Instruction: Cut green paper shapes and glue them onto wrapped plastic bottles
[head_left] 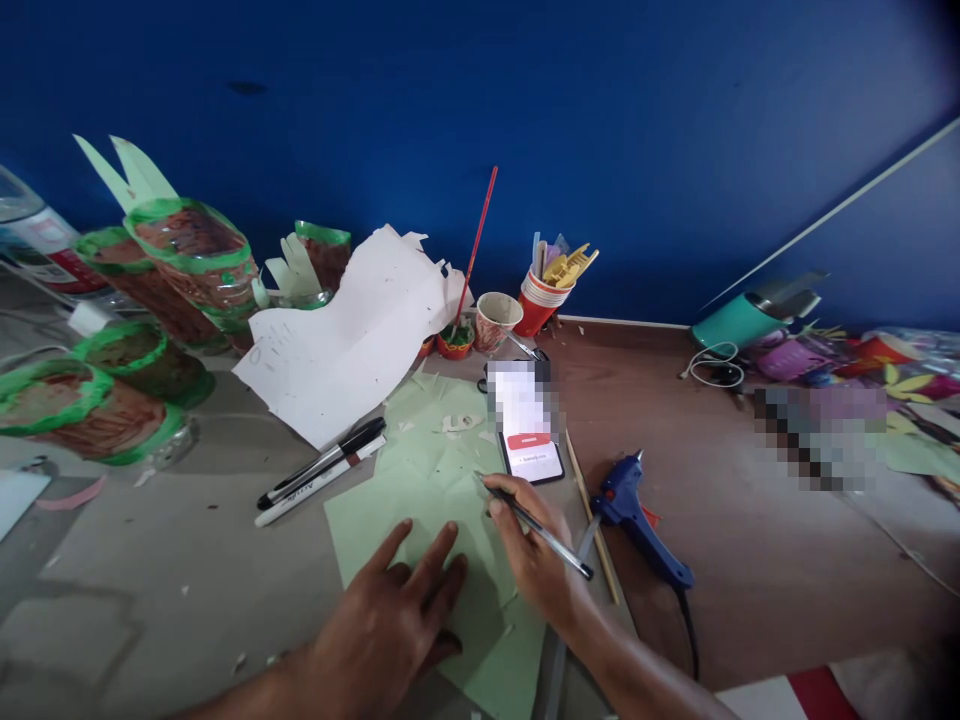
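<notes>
Grey tabletop (187,540): I'd press my flat, open left hand (390,620) firmly on the pale green paper sheet (364,520); right hand (534,565), three o'clock, pinches a slim black pen (537,528).

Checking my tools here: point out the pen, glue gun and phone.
pen (551,541): head view, middle of the barrel.
glue gun (626,500): head view, blue body.
phone (532,452): head view, lower screen.
</notes>
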